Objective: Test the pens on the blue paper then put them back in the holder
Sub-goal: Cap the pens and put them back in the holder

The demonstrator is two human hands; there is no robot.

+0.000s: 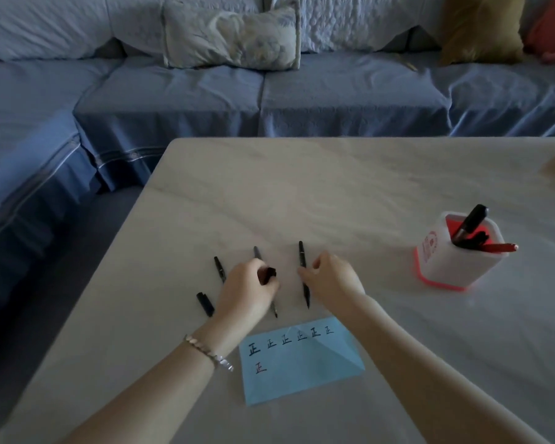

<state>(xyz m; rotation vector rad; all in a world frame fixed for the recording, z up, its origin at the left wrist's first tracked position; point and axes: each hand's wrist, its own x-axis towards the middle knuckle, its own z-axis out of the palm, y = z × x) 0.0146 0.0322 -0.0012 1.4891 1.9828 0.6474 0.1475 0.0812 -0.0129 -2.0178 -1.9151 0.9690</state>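
The blue paper (305, 373), marked with several written characters, lies on the table near me. Just beyond it, three black pens lie side by side: a left pen (219, 268), a middle pen (257, 253) that runs under my left hand, and a right pen (302, 255). My left hand (245, 293) is closed around a short dark piece that looks like a pen cap (269, 273). My right hand (332, 280) pinches the right pen at its middle while it lies on the table. The white and red holder (442, 267) stands to the right, apart from both hands.
A loose black cap (205, 304) lies left of my left hand. The holder contains a black marker (471, 221) and a red pen (500, 247). A blue sofa (260, 100) with cushions stands beyond the table's far edge (366, 138). The table's left edge runs diagonally.
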